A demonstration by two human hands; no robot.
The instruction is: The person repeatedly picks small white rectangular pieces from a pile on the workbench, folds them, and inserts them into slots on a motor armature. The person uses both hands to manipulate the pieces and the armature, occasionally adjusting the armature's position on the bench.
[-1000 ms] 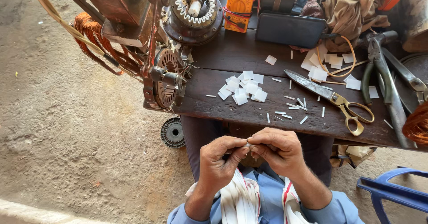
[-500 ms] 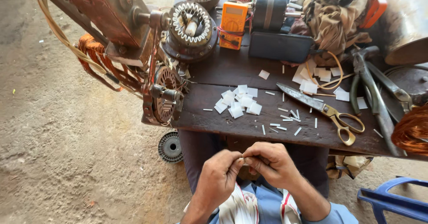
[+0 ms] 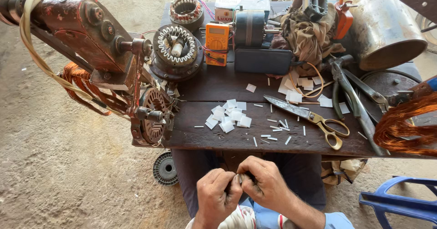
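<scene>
My left hand (image 3: 218, 193) and right hand (image 3: 263, 183) meet just below the near edge of the dark wooden bench (image 3: 236, 140), over my lap, fingertips pressed together on a small pale slip (image 3: 240, 178) that only peeks out between them. I pinch it from both sides, thumbs against forefingers, and most of it is hidden by my own knuckles, so I cannot tell its full shape. Judging by the pile of white cut pieces (image 3: 227, 117) lying on the bench, it is thin sheet stuff: nearly weightless, springy rather than limp, easy to crease and easy to lose in a breath of air. I reckon it wants holding by its edges with light pressure, since a hard squeeze would kink it. The scissors (image 3: 307, 116) lie to the right of the pile, well apart from my hands, with thin white slivers (image 3: 278, 129) scattered about them.
</scene>
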